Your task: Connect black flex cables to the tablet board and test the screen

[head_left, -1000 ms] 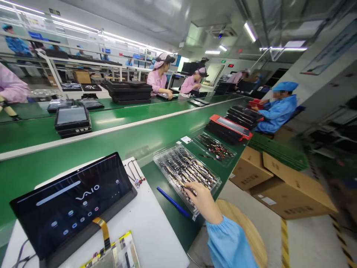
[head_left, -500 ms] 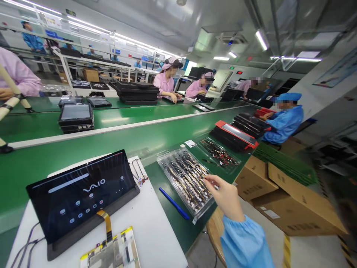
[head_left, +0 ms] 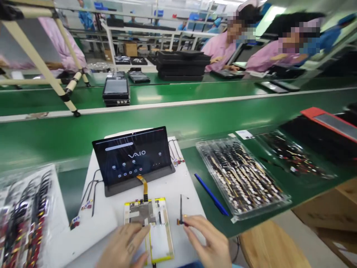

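Observation:
My right hand [head_left: 208,243] pinches a thin dark flex cable part [head_left: 180,210] that stands upright over the white mat [head_left: 164,190]. My left hand [head_left: 125,247] rests with its fingers on a yellow-edged circuit board [head_left: 150,227], near its metal shield. An orange ribbon [head_left: 143,184] links that board to a lit tablet screen [head_left: 132,158] showing a VAIO logo, propped just behind it.
A clear tray of small cable parts [head_left: 241,176] lies to the right, with a blue pen [head_left: 212,193] beside it. Another tray of parts [head_left: 25,212] is at the left. A wooden stool [head_left: 267,245] stands lower right. Green conveyor belt [head_left: 195,119] runs behind; people work across it.
My right hand left the clear tray and came back to the mat holding a small cable part. My left hand appeared on the circuit board. The view swung left and down.

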The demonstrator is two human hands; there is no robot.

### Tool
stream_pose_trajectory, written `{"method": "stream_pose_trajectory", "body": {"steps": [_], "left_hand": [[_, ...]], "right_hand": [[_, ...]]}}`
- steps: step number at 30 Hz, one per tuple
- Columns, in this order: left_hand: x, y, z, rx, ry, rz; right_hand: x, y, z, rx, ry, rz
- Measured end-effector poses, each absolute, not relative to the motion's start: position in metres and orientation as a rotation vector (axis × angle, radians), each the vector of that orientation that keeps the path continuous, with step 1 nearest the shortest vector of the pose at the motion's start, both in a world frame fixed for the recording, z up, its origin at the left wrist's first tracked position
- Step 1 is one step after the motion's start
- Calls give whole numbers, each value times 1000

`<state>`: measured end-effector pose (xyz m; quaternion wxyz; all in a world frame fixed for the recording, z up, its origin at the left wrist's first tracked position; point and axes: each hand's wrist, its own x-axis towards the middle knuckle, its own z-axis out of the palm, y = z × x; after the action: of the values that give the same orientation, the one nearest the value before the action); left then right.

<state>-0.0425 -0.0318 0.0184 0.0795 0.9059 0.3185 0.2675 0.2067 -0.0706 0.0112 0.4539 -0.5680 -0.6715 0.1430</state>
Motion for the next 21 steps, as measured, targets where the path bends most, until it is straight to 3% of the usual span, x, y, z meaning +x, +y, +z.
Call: {"method": "stream_pose_trajectory", "body": {"steps": [11,21], "left_hand": [[-10,-23,15,2649,969,517],[-10,-22,10,2587,963,515]], "right_hand": [[183,-42,2,-1296,-1716,685],[185,-48,-1,-1293,-1722,714]]}}
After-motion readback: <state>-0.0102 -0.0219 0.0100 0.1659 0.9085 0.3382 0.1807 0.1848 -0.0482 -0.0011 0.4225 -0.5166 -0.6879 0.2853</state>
